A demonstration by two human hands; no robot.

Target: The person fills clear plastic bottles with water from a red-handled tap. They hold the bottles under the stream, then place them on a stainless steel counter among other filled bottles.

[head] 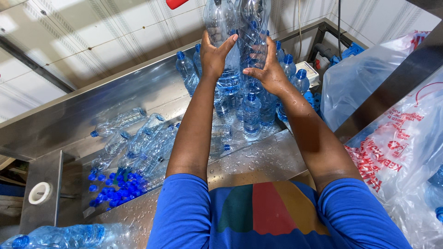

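1. Two blue sleeves (184, 212) sit nearest my view, both forearms stretched out over the wet steel tabletop (258, 161).
2. Low left I note a capped bottle (60, 236) lying on its side, and a white ring (40, 192) on a steel panel.
3. Just beyond, a heap of loose blue caps (115, 186) lies in the trough, with empty clear bottles (143, 143) on their sides next to it.
4. To the right, clear plastic bags with red print (397, 152) are bunched against the tabletop edge.
5. Mid-distance: a cluster of upright blue-capped bottles (251, 113) stands on the tabletop, under the hands.
6. Left hand (214, 57): fingers spread and pressed on a tall clear bottle (220, 23), held raised above the cluster.
7. Right hand (267, 69): fingers curled around a second tall bottle (253, 27), held raised, touching the first.
8. Farthest: tiled surface (92, 41), dark cables (339, 23) and a red object (176, 3) at the top edge.
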